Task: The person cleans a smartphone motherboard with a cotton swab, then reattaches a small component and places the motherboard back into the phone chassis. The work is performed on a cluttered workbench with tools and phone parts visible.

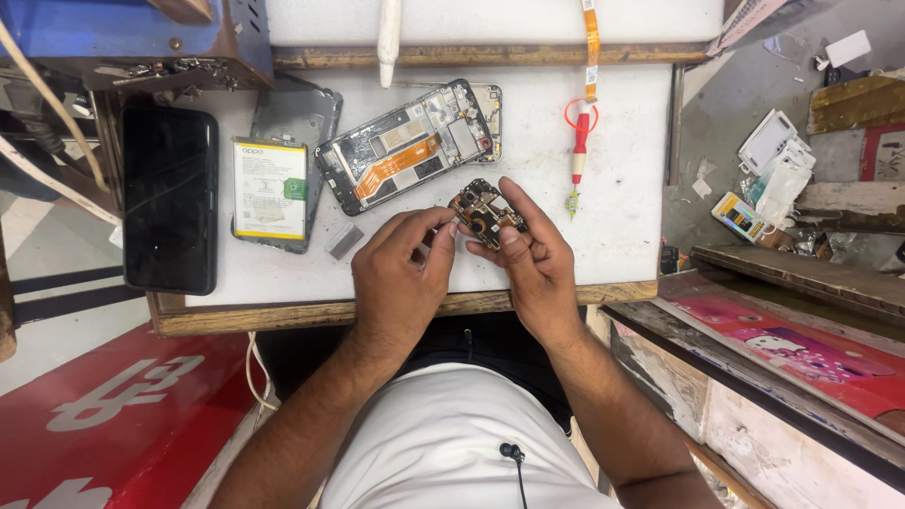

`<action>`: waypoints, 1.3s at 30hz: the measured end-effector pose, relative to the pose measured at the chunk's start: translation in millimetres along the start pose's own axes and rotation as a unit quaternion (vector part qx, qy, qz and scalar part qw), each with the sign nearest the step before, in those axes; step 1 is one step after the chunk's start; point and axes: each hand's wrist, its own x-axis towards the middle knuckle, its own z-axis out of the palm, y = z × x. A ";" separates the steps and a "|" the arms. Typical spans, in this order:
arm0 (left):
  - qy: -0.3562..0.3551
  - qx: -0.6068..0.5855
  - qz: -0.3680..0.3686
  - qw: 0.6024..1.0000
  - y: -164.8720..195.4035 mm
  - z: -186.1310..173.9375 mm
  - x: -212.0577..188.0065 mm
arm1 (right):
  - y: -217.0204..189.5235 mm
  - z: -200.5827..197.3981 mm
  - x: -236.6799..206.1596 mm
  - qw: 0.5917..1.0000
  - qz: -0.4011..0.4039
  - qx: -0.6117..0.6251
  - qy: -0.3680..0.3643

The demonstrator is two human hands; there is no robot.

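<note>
A small dark circuit board [481, 211] with copper-coloured parts is held above the white work surface [622, 188] near its front edge. My right hand [530, 264] grips the board from the right and below, thumb on its lower edge. Fingertips of my left hand [398, 273] pinch the board's left end. Just behind them lies an opened phone body [407, 146] with an orange flex cable across its middle.
A white-and-yellow battery [270, 188] lies on a grey back cover [300, 118] at the left. A black phone screen [170, 198] sits at the far left. A red-handled screwdriver [580, 155] lies at the right. Small grey metal piece [345, 239] sits near my left hand.
</note>
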 end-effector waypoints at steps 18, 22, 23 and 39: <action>-0.039 -0.049 -0.026 0.998 -6.3 6.1 10.6 | 5.0 -4.2 -0.7 0.998 -0.012 0.056 0.011; 0.016 0.008 -0.011 1.000 -16.8 -14.6 20.1 | 2.9 -8.9 2.1 0.994 0.003 0.108 0.012; 0.034 0.036 0.005 0.999 -20.0 -20.2 25.3 | 2.3 -9.8 2.2 0.994 0.003 0.110 0.012; -0.073 -0.116 -0.032 0.990 -14.9 -5.2 3.8 | 1.8 -15.5 2.8 0.990 0.022 0.124 -0.058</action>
